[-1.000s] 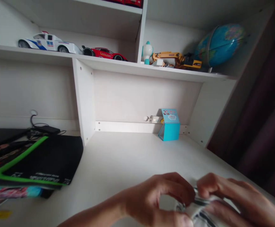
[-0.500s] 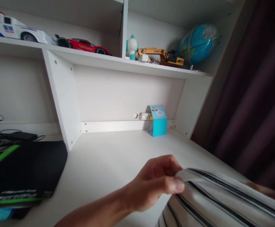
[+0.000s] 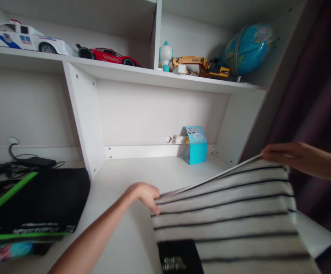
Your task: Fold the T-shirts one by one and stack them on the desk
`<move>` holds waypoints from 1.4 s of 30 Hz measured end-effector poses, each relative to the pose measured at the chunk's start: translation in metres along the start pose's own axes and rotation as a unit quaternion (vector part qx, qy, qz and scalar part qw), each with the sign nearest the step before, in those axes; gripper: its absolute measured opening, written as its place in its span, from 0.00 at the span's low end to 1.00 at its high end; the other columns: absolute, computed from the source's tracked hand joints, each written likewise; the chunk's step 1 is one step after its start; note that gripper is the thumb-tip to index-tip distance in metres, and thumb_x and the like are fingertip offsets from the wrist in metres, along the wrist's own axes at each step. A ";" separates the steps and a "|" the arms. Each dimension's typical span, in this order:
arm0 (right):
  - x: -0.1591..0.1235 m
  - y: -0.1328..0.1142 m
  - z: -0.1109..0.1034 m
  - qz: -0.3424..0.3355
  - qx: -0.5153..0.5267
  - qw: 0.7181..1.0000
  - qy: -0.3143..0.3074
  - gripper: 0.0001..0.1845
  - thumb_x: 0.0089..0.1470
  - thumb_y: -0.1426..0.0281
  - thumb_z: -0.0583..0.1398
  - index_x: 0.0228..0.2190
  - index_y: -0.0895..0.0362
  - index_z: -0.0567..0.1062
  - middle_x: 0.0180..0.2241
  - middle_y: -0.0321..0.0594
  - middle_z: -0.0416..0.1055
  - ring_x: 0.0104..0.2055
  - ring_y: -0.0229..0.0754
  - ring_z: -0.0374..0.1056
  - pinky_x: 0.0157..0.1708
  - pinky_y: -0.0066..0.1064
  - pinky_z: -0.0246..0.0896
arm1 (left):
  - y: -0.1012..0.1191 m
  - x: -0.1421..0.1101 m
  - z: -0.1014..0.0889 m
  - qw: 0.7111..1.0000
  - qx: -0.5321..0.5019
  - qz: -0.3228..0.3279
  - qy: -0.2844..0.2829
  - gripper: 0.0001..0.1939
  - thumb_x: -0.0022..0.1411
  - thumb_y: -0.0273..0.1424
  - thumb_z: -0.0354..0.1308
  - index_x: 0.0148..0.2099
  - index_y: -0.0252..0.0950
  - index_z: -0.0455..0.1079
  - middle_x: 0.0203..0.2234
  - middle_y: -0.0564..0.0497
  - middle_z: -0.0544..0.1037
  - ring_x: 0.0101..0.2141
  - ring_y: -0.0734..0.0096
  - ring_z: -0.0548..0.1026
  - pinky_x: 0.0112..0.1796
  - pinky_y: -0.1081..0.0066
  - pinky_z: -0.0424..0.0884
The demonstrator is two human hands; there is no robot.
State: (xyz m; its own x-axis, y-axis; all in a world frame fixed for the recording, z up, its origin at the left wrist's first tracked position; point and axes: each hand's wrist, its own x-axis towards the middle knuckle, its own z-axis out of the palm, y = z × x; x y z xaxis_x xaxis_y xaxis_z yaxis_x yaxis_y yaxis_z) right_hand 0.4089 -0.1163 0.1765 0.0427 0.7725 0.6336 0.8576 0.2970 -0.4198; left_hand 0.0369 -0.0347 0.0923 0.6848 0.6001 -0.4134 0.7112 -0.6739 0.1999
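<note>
A white cloth with thin black stripes (image 3: 225, 217) is stretched out over the white desk (image 3: 131, 179), hanging toward me, with a black patch (image 3: 179, 257) near its lower edge. My left hand (image 3: 145, 195) pinches its left top corner, low over the desk. My right hand (image 3: 290, 156) grips the right top corner, held higher at the right. The cloth hides the desk surface beneath it.
A small blue box (image 3: 197, 146) stands at the desk's back by a white socket (image 3: 179, 140). A black mat with a green stripe (image 3: 37, 201) and cables lie at the left. Toy cars (image 3: 25, 36), a yellow digger (image 3: 199, 65) and a globe (image 3: 247, 49) sit on the shelf. A dark curtain (image 3: 322, 95) hangs at the right.
My hands, close together on a bunched cloth a second ago, have pulled apart. The cloth is now spread wide, my right hand risen to the right and my left moved left.
</note>
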 end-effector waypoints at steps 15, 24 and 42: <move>-0.029 0.004 0.096 -0.250 -0.153 0.947 0.133 0.09 0.56 0.70 0.52 0.35 0.57 0.72 0.41 0.44 0.71 0.46 0.43 0.64 0.45 0.35 0.59 | -0.007 -0.078 0.008 0.923 0.044 -0.218 0.315 0.23 0.63 0.33 0.38 0.57 0.28 0.53 0.39 0.38 0.73 0.39 0.57 0.73 0.39 0.63 0.67; -0.067 0.037 0.144 0.029 0.005 0.983 -0.183 0.19 0.57 0.57 0.47 0.32 0.54 0.71 0.35 0.39 0.73 0.36 0.41 0.69 0.28 0.26 0.62 | -0.002 -0.062 0.030 0.998 -0.046 -0.008 0.048 0.16 0.58 0.35 0.44 0.43 0.43 0.70 0.36 0.50 0.77 0.38 0.62 0.73 0.36 0.69 0.67; -0.029 0.044 0.233 0.121 0.047 0.920 -0.369 0.16 0.55 0.71 0.47 0.41 0.58 0.70 0.32 0.41 0.72 0.33 0.39 0.69 0.35 0.31 0.60 | -0.169 0.061 0.057 0.920 -0.028 -0.251 0.300 0.26 0.61 0.42 0.39 0.59 0.40 0.56 0.56 0.43 0.60 0.57 0.55 0.55 0.50 0.55 0.56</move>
State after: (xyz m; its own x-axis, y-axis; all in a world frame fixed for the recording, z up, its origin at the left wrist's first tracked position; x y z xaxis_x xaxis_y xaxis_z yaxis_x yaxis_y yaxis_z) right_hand 0.3262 0.0056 -0.0119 -0.1624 0.9831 -0.0851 0.8190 0.0861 -0.5673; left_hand -0.0507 0.0914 -0.0173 0.2197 0.9708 0.0961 0.9573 -0.2335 0.1706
